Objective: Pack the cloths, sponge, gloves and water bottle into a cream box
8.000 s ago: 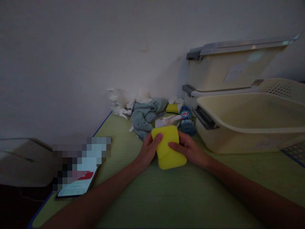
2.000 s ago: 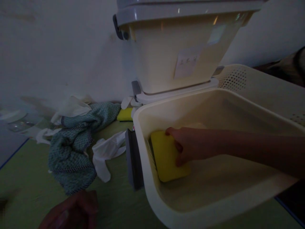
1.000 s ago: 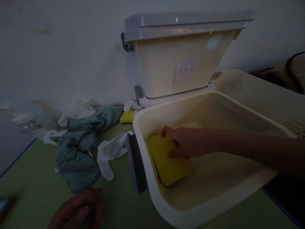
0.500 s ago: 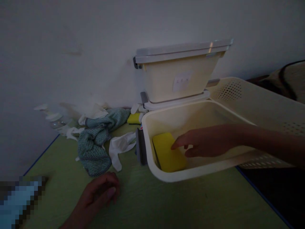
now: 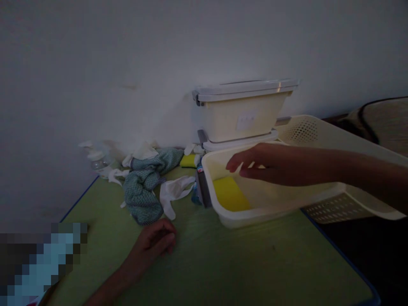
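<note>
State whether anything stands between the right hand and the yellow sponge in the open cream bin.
Nothing visible does: the right hand hovers above the open cream bin, and the yellow sponge lies uncovered inside, at its left end.

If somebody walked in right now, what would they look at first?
Probably the bright yellow rectangular sponge-like pad, lying in the near left corner of the open cream plastic bin, with the person's bare right hand above the bin. Next might come the crumpled blue-green textured cloth on the green tabletop, just beyond the loosely curled left hand.
</note>
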Tool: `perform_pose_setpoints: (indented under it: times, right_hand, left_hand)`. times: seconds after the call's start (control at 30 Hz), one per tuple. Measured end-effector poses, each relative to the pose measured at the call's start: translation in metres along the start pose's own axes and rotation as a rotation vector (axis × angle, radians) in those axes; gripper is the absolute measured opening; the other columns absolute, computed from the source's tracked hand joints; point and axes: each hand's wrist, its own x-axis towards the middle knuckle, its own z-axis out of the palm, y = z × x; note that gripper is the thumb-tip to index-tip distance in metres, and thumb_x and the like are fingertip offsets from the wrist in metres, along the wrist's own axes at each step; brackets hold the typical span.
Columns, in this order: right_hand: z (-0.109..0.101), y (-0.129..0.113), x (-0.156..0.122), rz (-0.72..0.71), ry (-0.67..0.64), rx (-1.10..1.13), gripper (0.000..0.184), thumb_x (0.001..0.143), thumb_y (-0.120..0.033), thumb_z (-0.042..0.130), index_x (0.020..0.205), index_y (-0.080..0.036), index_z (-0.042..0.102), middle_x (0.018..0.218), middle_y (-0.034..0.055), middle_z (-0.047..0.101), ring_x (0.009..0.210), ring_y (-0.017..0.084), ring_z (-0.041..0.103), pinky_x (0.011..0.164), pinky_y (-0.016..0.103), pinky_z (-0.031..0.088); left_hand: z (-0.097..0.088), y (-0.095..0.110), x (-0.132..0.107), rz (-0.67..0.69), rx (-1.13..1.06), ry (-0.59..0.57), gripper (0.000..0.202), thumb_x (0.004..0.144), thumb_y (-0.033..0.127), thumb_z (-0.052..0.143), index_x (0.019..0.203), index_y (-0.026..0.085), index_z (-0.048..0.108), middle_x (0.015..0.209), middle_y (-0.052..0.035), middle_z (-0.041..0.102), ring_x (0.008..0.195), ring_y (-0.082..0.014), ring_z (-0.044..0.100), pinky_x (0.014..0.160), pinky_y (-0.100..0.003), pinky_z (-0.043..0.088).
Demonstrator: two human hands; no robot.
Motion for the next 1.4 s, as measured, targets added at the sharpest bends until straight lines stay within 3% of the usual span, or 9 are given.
perform_pose_setpoints:
  times: [0.17,0.33,0.47,0.6,0.7,0.8,0.93,1.1,1.4]
  right_hand:
    - [0.004,-0.047,0.008,0.027,0.24,-0.095,0.02,0.084,-0.017,0.048,0.095,-0.016,0.065,0.087,0.0057,0.069,0.072,0.015,0.063,0.063,0.025,0.045]
    - [0.046,-0.095,0.019,-0.121,0.228,-0.103,0.018,0.084,-0.011,0.047,0.096,-0.016,0.06,0.087,0.0052,0.066,0.076,0.017,0.061,0.067,0.027,0.045]
    - [0.094,-0.116,0.032,-0.219,0.223,-0.096,0.024,0.086,-0.007,0.041,0.102,-0.013,0.057,0.094,0.0077,0.064,0.082,0.02,0.06,0.069,0.032,0.049]
    - [0.139,-0.112,0.046,-0.064,0.166,-0.079,0.031,0.082,-0.002,0.041,0.108,-0.01,0.056,0.11,0.013,0.061,0.098,0.024,0.059,0.081,0.037,0.05]
    - [0.158,-0.104,0.055,0.025,0.109,-0.044,0.035,0.08,-0.001,0.042,0.111,-0.009,0.056,0.122,0.0166,0.056,0.11,0.028,0.054,0.086,0.041,0.05]
    - [0.167,-0.101,0.067,0.054,0.117,-0.02,0.034,0.081,-0.004,0.044,0.113,-0.008,0.056,0.132,0.019,0.048,0.12,0.029,0.047,0.092,0.043,0.046]
    - [0.178,-0.096,0.085,0.081,0.187,-0.002,0.037,0.082,-0.014,0.051,0.118,-0.008,0.054,0.143,0.0194,0.035,0.131,0.031,0.033,0.104,0.043,0.034]
    - [0.195,-0.085,0.095,0.126,0.218,0.012,0.042,0.086,-0.025,0.05,0.125,-0.009,0.049,0.142,0.0207,0.035,0.133,0.033,0.029,0.105,0.05,0.028]
    - [0.192,-0.08,0.091,0.118,0.243,0.056,0.017,0.083,-0.02,0.052,0.099,-0.016,0.056,0.109,0.0117,0.058,0.107,0.026,0.049,0.092,0.039,0.042]
  left_hand:
    - [0.001,0.004,0.002,-0.008,-0.018,-0.021,0.034,0.073,0.048,0.063,0.067,0.016,0.055,0.054,0.0021,0.055,0.045,-0.0068,0.045,0.043,-0.017,0.035]
    - [0.004,0.009,0.003,0.009,-0.025,0.022,0.028,0.072,0.043,0.061,0.065,0.017,0.052,0.052,0.0031,0.053,0.043,-0.0077,0.045,0.041,-0.018,0.035]
    - [-0.002,0.013,0.001,0.185,-0.002,0.322,0.019,0.068,0.034,0.062,0.074,0.018,0.053,0.06,0.0029,0.054,0.049,-0.0096,0.048,0.042,-0.018,0.038]
    - [-0.024,0.015,0.004,0.355,0.123,0.704,0.025,0.07,0.027,0.061,0.092,0.02,0.05,0.086,-0.0012,0.054,0.072,-0.0131,0.055,0.05,-0.018,0.043]
    - [-0.047,0.011,0.013,0.45,0.386,0.812,0.037,0.072,0.024,0.058,0.107,0.021,0.048,0.109,-0.0066,0.049,0.095,-0.0189,0.055,0.07,-0.028,0.05]
    - [-0.063,0.001,0.024,0.465,0.676,0.79,0.054,0.073,0.023,0.057,0.125,0.018,0.041,0.134,-0.0133,0.036,0.127,-0.0285,0.035,0.102,-0.046,0.036]
    - [-0.067,-0.019,0.031,0.318,0.922,0.585,0.063,0.074,0.025,0.057,0.133,0.017,0.037,0.149,-0.0159,0.02,0.138,-0.0368,0.013,0.107,-0.056,0.022]
    - [-0.062,-0.021,0.03,0.33,1.047,0.404,0.039,0.081,0.025,0.05,0.119,0.015,0.053,0.14,-0.0154,0.035,0.132,-0.0338,0.029,0.104,-0.05,0.032]
    - [-0.051,0.007,0.022,0.219,0.774,0.454,0.015,0.061,0.008,0.058,0.068,0.019,0.053,0.078,-0.0012,0.049,0.077,-0.0195,0.049,0.071,-0.031,0.041]
